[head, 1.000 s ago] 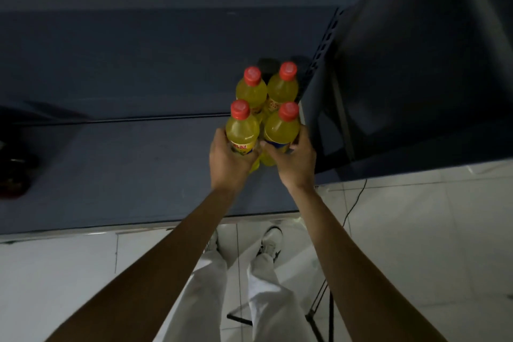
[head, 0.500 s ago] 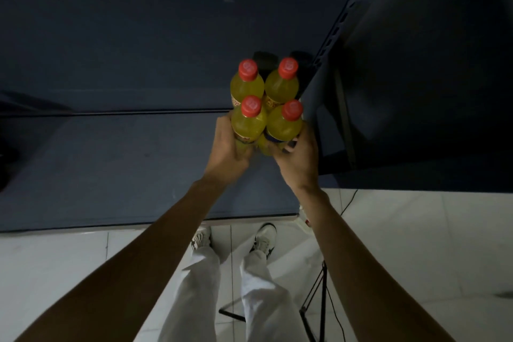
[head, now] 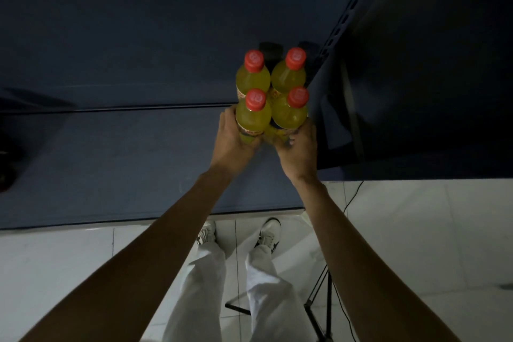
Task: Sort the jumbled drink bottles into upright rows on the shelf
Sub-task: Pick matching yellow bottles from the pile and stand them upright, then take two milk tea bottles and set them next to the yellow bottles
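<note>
Several yellow drink bottles with red caps stand upright in a tight two-by-two block on the dark blue shelf, near its right end. My left hand grips the front left bottle low on its body. My right hand grips the front right bottle the same way. Just behind them, touching, stand the back left bottle and the back right bottle. The bottles' bases are hidden by my hands.
A dark upright side panel with a slotted post rises immediately right of the bottles. A dark object sits at the shelf's far left edge. Below the shelf front are white floor tiles, my feet and a black tripod.
Both hands have pushed the two front bottles back against the rear pair, closing the gap. The block now sits tighter and farther in on the shelf.
</note>
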